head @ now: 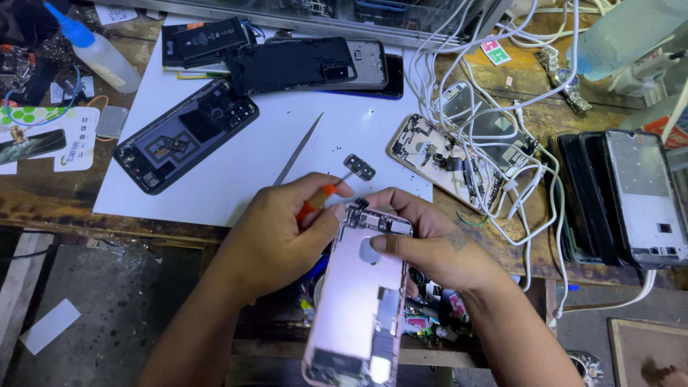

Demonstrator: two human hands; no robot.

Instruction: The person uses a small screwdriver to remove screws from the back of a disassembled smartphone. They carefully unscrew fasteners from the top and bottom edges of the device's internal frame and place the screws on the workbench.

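An opened pink phone shell (365,301) sits low in the middle, held out over the near edge of the wooden workbench (43,204), its bare inner side turned up and its top end towards the white sheet (287,136); the right hand (430,244) is wrapped round its upper right edge, thumb laid across the inside near the round hole, gripping it firmly; the left hand (276,236) is clenched round a small screwdriver with an orange handle (315,202), whose tip meets the top corner of the shell; just beyond the fingers, on the sheet, lies a small dark camera bracket (359,167), and beside it a thin metal pry tool (297,150) set on a slant; farther up the sheet, a dark phone body with its back off (186,132) lies at an angle, and above it a black phone frame (290,64) rests on other parts; to the right, a gold phone with its insides showing (437,168) lies under a tangle of white cables (502,143); at the far right stand several black phone frames stacked together (623,197); at the top left a squeeze bottle with a blue nozzle (100,50) lies tipped on the bench.
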